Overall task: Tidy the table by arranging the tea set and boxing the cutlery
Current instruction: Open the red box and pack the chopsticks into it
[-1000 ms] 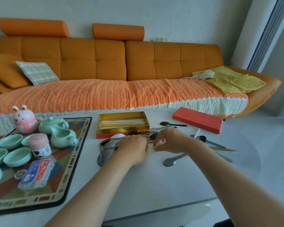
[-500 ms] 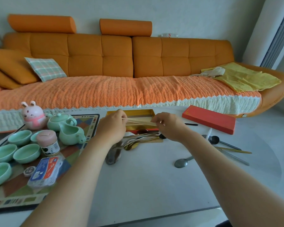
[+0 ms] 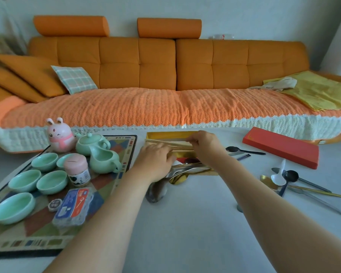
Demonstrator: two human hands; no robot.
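The right hand (image 3: 205,143), its grip pinched on the chopsticks (image 3: 165,143) over the gold box (image 3: 171,134) far across the surface (image 3: 185,223), should probably lower them level, parallel to its walls; the left hand (image 3: 156,160) grip is unclear

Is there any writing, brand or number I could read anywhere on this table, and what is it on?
Nothing can be read for certain.
Blue and red label on the clear plastic box: print too blurred.
Label on the pink jar: too small.
Gold mark on the red lid: illegible.
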